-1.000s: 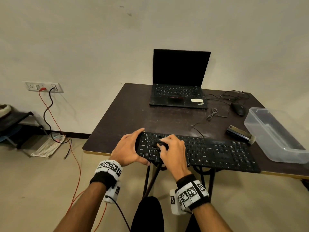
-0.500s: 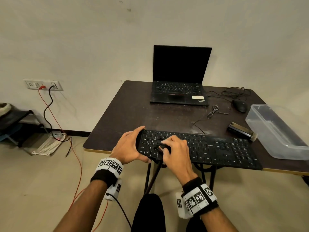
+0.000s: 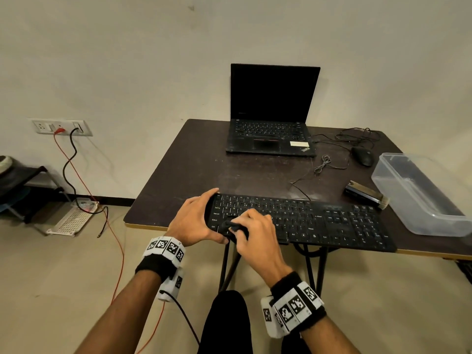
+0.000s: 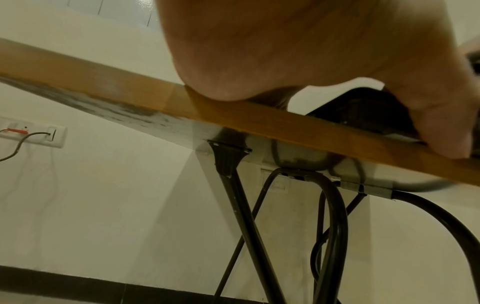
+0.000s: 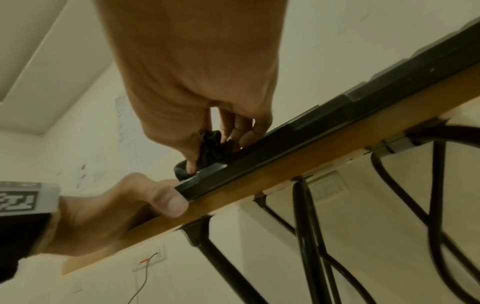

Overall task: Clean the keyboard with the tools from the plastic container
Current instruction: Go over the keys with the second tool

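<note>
Pinching a small wad of black cloth [image 3: 233, 226] in my right hand [image 3: 255, 237], I press it down onto the keys near the left end of the keyboard [image 3: 301, 221]. In the right wrist view the cloth [image 5: 211, 148] sits bunched between my thumb and curled fingers [image 5: 242, 131], touching the top of the keyboard [image 5: 311, 127]. My left hand [image 3: 194, 222] has its grip wrapped round the keyboard's left end, fingers over the far corner and thumb along the near edge; from the right wrist view that thumb [image 5: 174, 202] lies against the near corner and the yellow rim of the surface [image 5: 259, 183].

The keyboard lies along the near edge of the dark surface [image 3: 194, 175], its near side at the rim. To the right, near the right edge, stands the clear plastic container [image 3: 419, 198]. Just left of it, touching or nearly touching its wall, lies a brush [image 3: 366, 194] with a dark handle and pale bristles, beyond the keyboard's right end. At the far side sits an open laptop [image 3: 272, 118] with a dark screen, and to its right a black mouse [image 3: 362, 155] with its cable loosely coiled.
</note>
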Motion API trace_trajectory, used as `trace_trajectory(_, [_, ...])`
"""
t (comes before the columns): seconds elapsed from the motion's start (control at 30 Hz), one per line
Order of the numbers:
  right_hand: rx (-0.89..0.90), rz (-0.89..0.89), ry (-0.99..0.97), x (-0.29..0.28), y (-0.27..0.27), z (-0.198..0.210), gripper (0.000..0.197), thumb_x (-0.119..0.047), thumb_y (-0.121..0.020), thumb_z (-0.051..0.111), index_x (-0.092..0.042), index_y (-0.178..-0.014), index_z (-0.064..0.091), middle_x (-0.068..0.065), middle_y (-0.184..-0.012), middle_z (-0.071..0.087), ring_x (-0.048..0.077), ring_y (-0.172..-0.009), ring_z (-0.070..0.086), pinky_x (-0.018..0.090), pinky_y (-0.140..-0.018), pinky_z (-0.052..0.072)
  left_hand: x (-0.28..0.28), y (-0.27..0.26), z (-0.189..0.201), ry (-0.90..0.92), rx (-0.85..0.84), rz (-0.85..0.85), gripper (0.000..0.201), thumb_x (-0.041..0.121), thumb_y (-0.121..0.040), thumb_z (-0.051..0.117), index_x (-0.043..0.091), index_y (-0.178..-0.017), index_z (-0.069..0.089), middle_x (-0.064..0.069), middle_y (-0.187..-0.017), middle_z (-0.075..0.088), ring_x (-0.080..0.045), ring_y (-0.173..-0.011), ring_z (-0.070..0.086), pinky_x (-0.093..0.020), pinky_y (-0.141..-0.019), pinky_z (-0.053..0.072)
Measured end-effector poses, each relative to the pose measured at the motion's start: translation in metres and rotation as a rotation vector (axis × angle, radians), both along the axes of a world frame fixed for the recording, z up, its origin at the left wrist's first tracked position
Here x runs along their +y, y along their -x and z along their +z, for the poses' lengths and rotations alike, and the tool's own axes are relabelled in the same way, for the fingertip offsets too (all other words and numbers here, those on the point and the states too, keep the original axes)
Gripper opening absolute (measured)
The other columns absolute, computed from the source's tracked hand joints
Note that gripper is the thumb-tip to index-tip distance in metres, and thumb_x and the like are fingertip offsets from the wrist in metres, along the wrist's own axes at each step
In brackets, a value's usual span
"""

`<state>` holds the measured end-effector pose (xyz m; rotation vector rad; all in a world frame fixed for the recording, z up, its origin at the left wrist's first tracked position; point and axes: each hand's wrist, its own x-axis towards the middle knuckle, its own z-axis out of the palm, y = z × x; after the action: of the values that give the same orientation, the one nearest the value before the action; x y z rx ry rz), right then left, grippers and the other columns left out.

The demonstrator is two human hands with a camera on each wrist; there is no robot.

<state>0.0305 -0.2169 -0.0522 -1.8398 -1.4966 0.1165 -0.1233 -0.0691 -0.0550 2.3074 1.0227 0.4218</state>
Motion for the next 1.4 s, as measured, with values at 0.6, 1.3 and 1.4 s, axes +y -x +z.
trace_trajectory(0.6, [0.037, -0.209, -0.076, -0.021, -0.032, -0.001, 0.018, -0.009, -0.091, 0.077, -0.024, -0.099, 0.081, -0.014, -0.097, 0.062, 0.015, -0.084, 0.052, 0.014, -0.078, 0.03, -0.005, 0.0, 0.001, 0.012, -0.021, -0.034, 0.145, 0.068, -0.043, 0.095, 0.036, -0.161, 0.018, 0.015, -0.149, 0.044, -0.014, -0.14, 0.034, -0.046, -0.122, 0.033])
trace_trajectory(1.3, [-0.032, -0.115, 0.01, -0.008, -0.029, 0.007, 0.017, -0.013, -0.09, 0.074, -0.023, -0.103, 0.08, -0.006, -0.099, 0.068, 0.016, -0.087, 0.059, 0.029, -0.081, 0.028, -0.013, -0.014, 0.003, 0.024, -0.033, -0.035, 0.16, 0.086, -0.03, 0.086, 0.03, -0.163, 0.016, 0.015, -0.154, 0.036, -0.019, -0.145, 0.025, -0.046, -0.124, 0.026])
trace_trajectory(1.4, [-0.06, 0.018, -0.003, -0.017, -0.014, -0.002, 0.019, -0.011, -0.087, 0.072, -0.022, -0.102, 0.08, -0.006, -0.097, 0.068, 0.017, -0.085, 0.06, 0.027, -0.079, 0.025, -0.013, -0.014, 0.002, 0.014, -0.044, -0.028, 0.155, 0.077, -0.035, 0.09, 0.03, -0.163, 0.016, 0.015, -0.154, 0.036, -0.019, -0.144, 0.026, -0.045, -0.123, 0.027])
